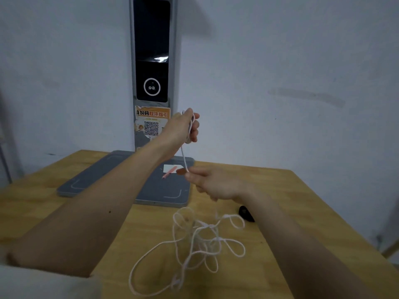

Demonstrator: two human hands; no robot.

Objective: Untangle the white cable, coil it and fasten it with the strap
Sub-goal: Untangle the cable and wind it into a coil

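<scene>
The left hand [183,126] grips white cable [194,240] loops up high; right hand [212,184] fingers pinch the strand just below, tangle underneath on the table [64,212]

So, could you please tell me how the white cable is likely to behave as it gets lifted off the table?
The white cable looks limp, probably light: it lies in loose loops. Crossed strands suggest snagging; the left hand and right hand hold one span taut.

The raised left hand [183,126] gripped the white cable [194,240], and the right hand [212,183] pinched it lower down. Its tangled loops lay on the near wooden table [302,201], a black strap [246,213] just right.
</scene>
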